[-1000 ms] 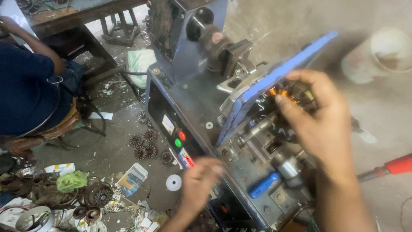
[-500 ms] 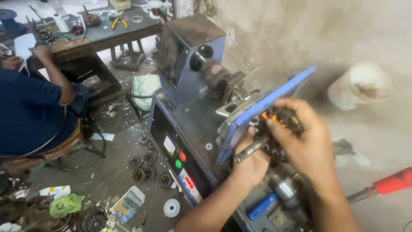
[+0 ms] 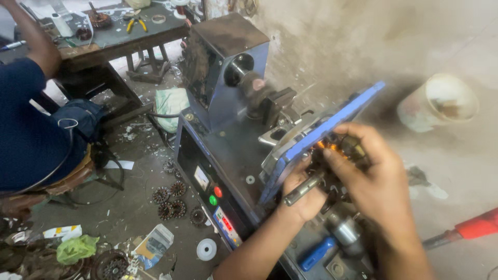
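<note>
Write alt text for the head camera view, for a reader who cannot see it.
Both hands, left hand and right hand, grip a dark motor stator with copper windings on a blue-grey winding machine, beside its tilted blue guard plate. A person in dark blue sits at left above a littered floor.

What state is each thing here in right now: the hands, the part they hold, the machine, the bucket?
Left hand: closed on the metal shaft.
Right hand: gripping the wound part from above.
Wound part: held at the machine, copper showing.
Blue guard: tilted up.
Machine: spindle blurred.
White bucket: upright, open-topped.
</note>
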Motion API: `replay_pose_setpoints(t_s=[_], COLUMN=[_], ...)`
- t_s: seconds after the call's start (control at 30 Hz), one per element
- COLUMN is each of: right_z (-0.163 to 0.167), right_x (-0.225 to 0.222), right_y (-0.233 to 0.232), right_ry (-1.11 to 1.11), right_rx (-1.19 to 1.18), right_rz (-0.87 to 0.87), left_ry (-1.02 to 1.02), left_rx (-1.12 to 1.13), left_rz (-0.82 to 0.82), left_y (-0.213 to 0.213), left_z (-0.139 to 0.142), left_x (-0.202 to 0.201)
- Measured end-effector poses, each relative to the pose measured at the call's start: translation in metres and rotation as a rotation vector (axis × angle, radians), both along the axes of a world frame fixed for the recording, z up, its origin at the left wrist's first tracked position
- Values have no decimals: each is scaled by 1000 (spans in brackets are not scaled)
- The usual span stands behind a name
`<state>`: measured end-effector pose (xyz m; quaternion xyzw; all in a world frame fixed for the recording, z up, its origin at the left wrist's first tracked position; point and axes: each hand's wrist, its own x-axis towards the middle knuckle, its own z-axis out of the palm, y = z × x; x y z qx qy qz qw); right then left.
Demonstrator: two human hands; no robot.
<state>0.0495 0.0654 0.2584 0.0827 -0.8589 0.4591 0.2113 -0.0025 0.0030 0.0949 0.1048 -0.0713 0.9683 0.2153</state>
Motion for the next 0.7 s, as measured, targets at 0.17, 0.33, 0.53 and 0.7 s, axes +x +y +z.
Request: replay_pose_setpoints(t_s=[0.17,0.33,0.53,0.7], right_z=[-2,-2,-2,-4], right_x=[-1,-1,-1,-1], right_y=[0,2,3,2], right_ry=[-8,-12,17,38], right_rx=[-36,-33,1,56], right_rz=[27,29,19,-6], left_ry=[106,196,140,92], left_rx=[-62,-114,-92,-123], left_rz=[50,91,45,36], left_y=[-1,2,5,3], left_z=[-1,0,-1,1], left_x=[4,1,0,2])
